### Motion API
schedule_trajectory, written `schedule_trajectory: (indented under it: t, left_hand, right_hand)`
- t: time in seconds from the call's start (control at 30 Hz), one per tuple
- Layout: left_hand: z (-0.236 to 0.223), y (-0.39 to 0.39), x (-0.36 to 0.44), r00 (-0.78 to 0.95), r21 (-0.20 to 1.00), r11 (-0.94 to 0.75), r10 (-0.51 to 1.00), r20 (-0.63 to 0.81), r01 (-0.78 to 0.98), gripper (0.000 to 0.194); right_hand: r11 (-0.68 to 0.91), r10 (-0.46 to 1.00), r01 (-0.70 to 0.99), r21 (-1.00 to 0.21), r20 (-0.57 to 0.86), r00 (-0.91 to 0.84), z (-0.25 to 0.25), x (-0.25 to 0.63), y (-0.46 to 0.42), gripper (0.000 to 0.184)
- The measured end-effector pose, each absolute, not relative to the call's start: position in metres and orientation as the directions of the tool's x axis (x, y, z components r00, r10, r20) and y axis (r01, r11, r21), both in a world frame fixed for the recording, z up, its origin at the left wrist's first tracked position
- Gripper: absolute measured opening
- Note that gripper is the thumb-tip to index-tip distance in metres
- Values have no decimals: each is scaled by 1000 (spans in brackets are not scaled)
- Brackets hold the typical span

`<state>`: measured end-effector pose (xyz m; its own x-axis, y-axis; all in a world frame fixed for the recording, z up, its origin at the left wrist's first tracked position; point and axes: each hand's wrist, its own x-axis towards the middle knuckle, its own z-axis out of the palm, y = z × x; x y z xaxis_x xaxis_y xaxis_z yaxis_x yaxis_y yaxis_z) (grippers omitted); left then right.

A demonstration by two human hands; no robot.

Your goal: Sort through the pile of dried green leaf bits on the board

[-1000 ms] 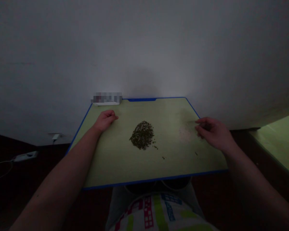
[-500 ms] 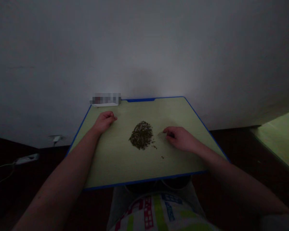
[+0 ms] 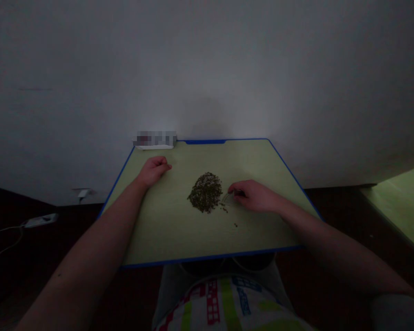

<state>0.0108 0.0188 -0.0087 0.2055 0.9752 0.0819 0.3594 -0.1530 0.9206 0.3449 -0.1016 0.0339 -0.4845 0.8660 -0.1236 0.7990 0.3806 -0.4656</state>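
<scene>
A loose heap of small dark greenish-brown grains or dried bits (image 3: 205, 193) lies in the middle of the pale table (image 3: 179, 239). Beside its right edge, my right hand (image 3: 253, 195) is closed on a small, thin metal utensil (image 3: 227, 196), its far end pointing down and left at the heap. Whether that end is a spoon or a fork I cannot make out. To the left of the heap, my left hand (image 3: 154, 170) rests on the tabletop, fingers curled into a loose fist with nothing visible in it. A few stray grains (image 3: 236, 225) are scattered right of the heap.
At the table's back left corner stands a white box (image 3: 155, 140) with a blurred front. Blue edging runs round the table, which is close to a grey wall (image 3: 207, 69). A power strip (image 3: 41, 220) with cables lies on the floor to the left.
My right hand has moved left with the utensil, bringing its end up to the heap's right edge. My left hand stays resting on the table; the view has shifted slightly.
</scene>
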Motion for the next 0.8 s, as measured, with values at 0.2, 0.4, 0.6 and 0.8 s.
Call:
schedule_trajectory:
  t: [0.2,0.4,0.6,0.8]
  left_hand:
    - [-8,19,10,198,916,-160,976,91,367,26]
    - [-8,19,10,203,914,-151,976,78,377,27]
    - [-7,18,11,192,913,-139,979,69,382,26]
    - [-7,18,11,202,914,-143,977,69,380,26]
  right_hand:
    - [387,863,803,-453,-129,-488,32,344,-101,31]
    - [355,884,810,-466,-113,-453,30,342,-104,30]
    - [370,875,808,-458,-122,-469,33,338,-103,31]
    - [386,855,805,-451,-152,-495,36,335,-103,31]
